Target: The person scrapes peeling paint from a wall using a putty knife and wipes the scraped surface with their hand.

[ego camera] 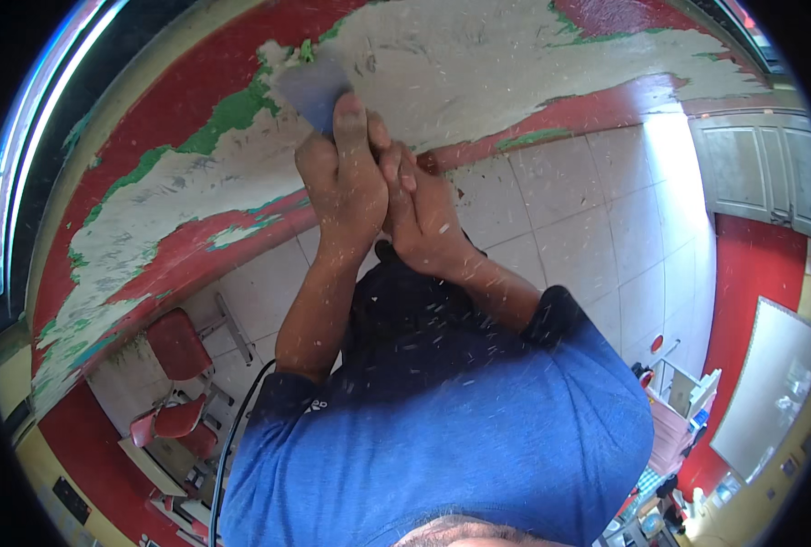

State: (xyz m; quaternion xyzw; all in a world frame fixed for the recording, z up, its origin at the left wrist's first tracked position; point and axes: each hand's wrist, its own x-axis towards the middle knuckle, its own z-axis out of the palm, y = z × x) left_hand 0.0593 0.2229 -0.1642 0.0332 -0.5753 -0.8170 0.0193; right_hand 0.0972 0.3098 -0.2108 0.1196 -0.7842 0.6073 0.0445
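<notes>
My left hand (pixel 344 184) grips a paint scraper, its thumb lying along the base of the blade. The scraper's broad metal blade (pixel 316 85), blurred, lies against the wall (pixel 439 75) at the edge of a patch of green paint (pixel 238 113). Close against the left hand, my right hand (pixel 429 219) is closed around the lower end of the scraper; the handle is mostly hidden by the fingers. Grey-white plaster is bare over much of the wall, bordered by ragged green and red paint (pixel 166 89). Pale flecks are scattered through the air in front of my hands.
Pale floor tiles (pixel 569 198) run along the wall's foot. Red-seated chairs (pixel 179 345) stand to the left, near a black cable (pixel 231 431). On the right are a panelled cabinet (pixel 740 167), a whiteboard (pixel 764 390) and a pink-sided cart or table (pixel 668 431) bearing things.
</notes>
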